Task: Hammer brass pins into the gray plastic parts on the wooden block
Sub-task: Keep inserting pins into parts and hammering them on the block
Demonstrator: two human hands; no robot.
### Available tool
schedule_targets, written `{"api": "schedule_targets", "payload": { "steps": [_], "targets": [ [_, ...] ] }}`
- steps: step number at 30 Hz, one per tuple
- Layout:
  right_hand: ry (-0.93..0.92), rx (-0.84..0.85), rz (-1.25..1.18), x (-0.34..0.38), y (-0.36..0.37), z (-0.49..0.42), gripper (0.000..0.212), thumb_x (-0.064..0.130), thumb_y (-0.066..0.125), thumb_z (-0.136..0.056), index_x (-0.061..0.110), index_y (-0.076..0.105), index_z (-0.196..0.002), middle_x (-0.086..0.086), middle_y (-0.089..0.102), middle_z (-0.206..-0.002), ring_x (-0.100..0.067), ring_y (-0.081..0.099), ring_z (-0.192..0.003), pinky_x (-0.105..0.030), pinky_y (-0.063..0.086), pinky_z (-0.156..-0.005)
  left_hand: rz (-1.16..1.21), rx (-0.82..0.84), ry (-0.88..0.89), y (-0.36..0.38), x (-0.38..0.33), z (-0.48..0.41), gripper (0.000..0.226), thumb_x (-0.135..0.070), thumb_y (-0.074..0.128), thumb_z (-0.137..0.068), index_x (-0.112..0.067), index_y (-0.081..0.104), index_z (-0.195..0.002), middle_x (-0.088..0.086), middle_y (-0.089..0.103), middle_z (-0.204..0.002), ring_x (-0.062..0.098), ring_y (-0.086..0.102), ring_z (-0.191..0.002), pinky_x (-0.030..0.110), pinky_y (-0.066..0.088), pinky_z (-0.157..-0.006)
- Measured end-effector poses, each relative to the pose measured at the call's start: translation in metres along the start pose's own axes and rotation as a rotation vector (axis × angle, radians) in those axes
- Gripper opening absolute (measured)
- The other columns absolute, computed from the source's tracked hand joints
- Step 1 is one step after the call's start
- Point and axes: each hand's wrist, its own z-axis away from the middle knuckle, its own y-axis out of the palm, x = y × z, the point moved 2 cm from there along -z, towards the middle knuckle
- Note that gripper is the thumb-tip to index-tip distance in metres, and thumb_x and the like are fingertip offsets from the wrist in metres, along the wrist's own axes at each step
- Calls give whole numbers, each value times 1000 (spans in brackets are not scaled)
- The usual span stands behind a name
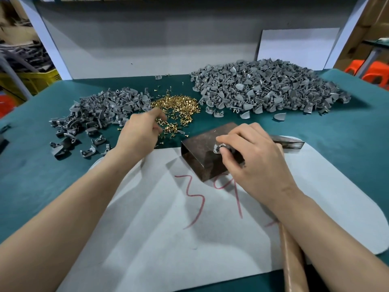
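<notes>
We see the dark brown wooden block [200,152] near the middle of the bench, lying flat and a little askew. On its top sits one gray part [217,147], pinched by the right hand [252,159]. The brass pins [179,106] make a loose golden heap behind the block. The large heap of gray parts [267,89] lies toward the far right corner, the smaller heap [101,110] toward the left edge. The hammer [291,262] lies right of the block, its handle reaching the near edge.

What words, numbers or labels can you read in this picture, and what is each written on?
"3": red handwriting on the white sheet.
Second red digit, partly hidden by the wooden block: "9" or "4", unclear.
Red stroke further right: mostly hidden, unreadable.
Nothing else legible.
</notes>
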Motion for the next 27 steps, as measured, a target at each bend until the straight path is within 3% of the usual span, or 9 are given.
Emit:
{"api": "schedule_targets", "payload": {
  "steps": [2, 4, 7, 10, 17, 22, 25, 27],
  "targets": [
    [-2, -61, -35, -1, -1, 0, 13, 6, 63, -85, 3, 71, -95, -8, 63, -86, -27, 56, -80, -38, 49, -71, 226, 15, -17, -8, -13, 1, 23, -3, 57, -92, -16, 60, -111, 1, 67, -81, 25, 64, -76, 33, 53, -68],
    [4, -148, -52, -2, -4, 0, 16, 10, 64, -87, 1, 70, -99, -10, 64, -87, -29, 58, -80, -41, 51, -73, 592, 34, 13, -18, -39, 9, 20, -3, 61, -91, -18, 60, -104, 3, 66, -77, 26, 66, -75, 38, 56, -73],
    [14, -239, -51, -1, -10, 0, 25, 18, 67, -87, 2, 68, -106, -10, 65, -90, -27, 63, -80, -38, 53, -72, 914, 23, 198, -25, -80, 27, 24, -1, 64, -88, -23, 60, -96, -6, 64, -71, 4, 59, -64, 20, 49, -64],
    [1, -332, -69, 4, -14, -1, 22, 14, 69, -86, -1, 66, -102, -11, 63, -88, -23, 63, -75, -31, 52, -68, 1077, 106, 260, -17, -105, 46, 21, 1, 63, -88, -18, 60, -95, -10, 63, -67, -2, 55, -60, 15, 45, -59],
    [-23, -430, -67, 4, -21, 0, 8, 5, 63, -88, -1, 66, -86, -10, 64, -78, -20, 59, -66, -26, 50, -65, 1184, 135, 238, -7, -115, 57, 19, 3, 59, -89, -15, 59, -93, -9, 64, -65, 5, 53, -57, 18, 46, -60],
    [-3, -392, -78, 2, -20, -1, 7, 5, 61, -86, 3, 68, -83, -9, 63, -75, -20, 58, -63, -28, 49, -60, 1009, 35, 299, -4, -114, 59, 17, -3, 63, -86, -18, 60, -94, -8, 61, -72, 3, 58, -67, 19, 48, -71],
    [38, -336, -125, 1, -19, -2, 5, 4, 62, -82, 4, 66, -79, -7, 58, -72, -18, 54, -61, -26, 45, -58, 549, -237, 353, 2, -103, 68, 13, -16, 57, -83, -19, 60, -95, -12, 59, -87, 8, 56, -87, 25, 43, -83],
    [91, -305, -161, -2, -19, -3, 4, 3, 64, -80, 5, 64, -76, -5, 55, -70, -16, 50, -59, -25, 43, -58, 306, -245, 304, 11, -94, 73, 20, -27, 55, -79, -21, 57, -97, -14, 54, -95, 12, 49, -96, 32, 33, -90]
  ]
}}
